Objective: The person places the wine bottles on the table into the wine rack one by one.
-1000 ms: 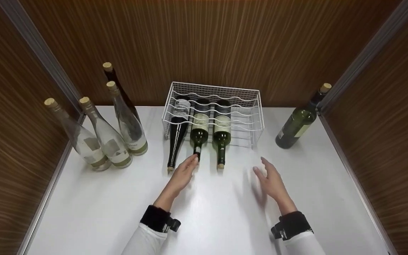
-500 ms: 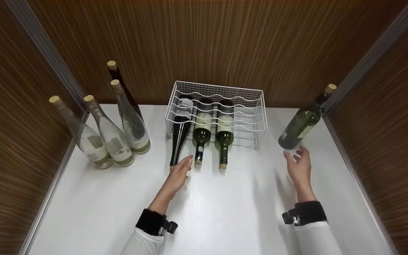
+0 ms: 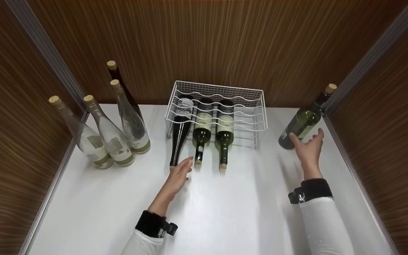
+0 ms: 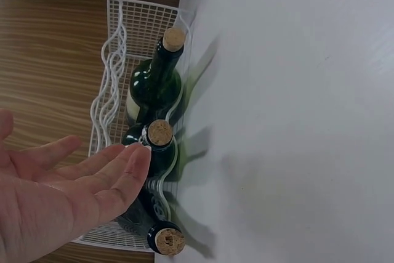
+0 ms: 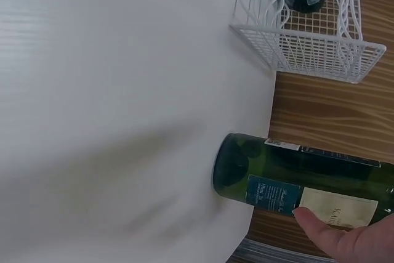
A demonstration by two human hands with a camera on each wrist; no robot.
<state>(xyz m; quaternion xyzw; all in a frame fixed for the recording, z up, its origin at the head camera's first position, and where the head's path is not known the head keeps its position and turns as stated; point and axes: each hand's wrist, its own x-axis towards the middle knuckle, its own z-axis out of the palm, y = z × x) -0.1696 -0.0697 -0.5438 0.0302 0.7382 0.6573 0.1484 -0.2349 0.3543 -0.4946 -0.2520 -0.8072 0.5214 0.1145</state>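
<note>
A corked green wine bottle [image 3: 299, 122] stands upright at the right. My right hand [image 3: 309, 151] is spread just in front of it, thumb and fingers apart and not curled round it. In the right wrist view a fingertip overlaps the label of that bottle [image 5: 255, 164]; contact cannot be told. My left hand [image 3: 176, 181] hovers near the cork end of a dark bottle [image 3: 180, 138], fingers fairly straight and holding nothing. That bottle lies in a white wire rack [image 3: 248, 122] beside two green bottles [image 3: 202, 134], necks toward me.
Three clear corked bottles [image 3: 113, 141] and a dark bottle [image 3: 128, 94] stand at the left. Wood-grain panels [image 3: 218, 42] enclose the white table [image 3: 218, 212] at the back and sides. The rack's right-hand slot holds no bottle.
My right hand has moved right and forward to the standing green bottle, its fingers spreading. My left hand has drawn back slightly left from the middle bottle's neck.
</note>
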